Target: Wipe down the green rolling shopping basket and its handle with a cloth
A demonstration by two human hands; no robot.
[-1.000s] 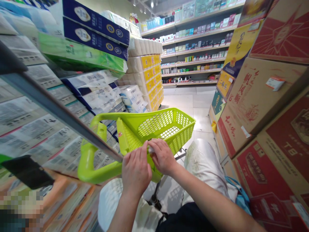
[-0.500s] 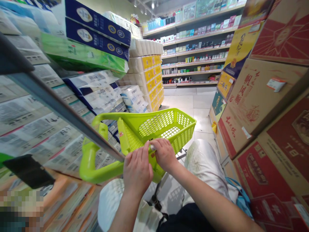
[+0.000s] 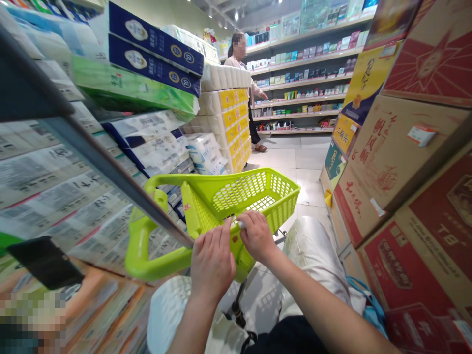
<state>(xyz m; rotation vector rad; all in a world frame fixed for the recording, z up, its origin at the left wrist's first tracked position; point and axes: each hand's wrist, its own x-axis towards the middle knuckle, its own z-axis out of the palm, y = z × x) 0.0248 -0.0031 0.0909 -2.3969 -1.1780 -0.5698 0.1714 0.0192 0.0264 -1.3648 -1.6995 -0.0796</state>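
My left hand (image 3: pixel 214 259) is closed over the near rim of a lime-green shopping cart (image 3: pixel 173 256). Beside it my right hand (image 3: pixel 257 237) curls over the same edge, its fingertips almost meeting those of the left. A small white bit (image 3: pixel 241 224) shows at the right fingertips; I cannot make out what it is. The cart stands at a slant across me, its slatted basket pointing forward and right with only bare grid showing inside. A grey metal bar (image 3: pixel 121 167) slants down from the upper left and ends by my left hand.
Packs of tissue paper (image 3: pixel 155 49) are piled along the left, with a yellow-labelled stack (image 3: pixel 236 123) farther on. Cardboard cartons (image 3: pixel 405 147) line the right side. Stocked shelves (image 3: pixel 302 86) cross the back, where a person (image 3: pixel 254 91) walks. Tiled floor (image 3: pixel 309 160) lies between.
A person has come into view from behind the yellow-labelled stack, moving right along the shelves. My view has shifted slightly. Both hands keep their hold on the cart.
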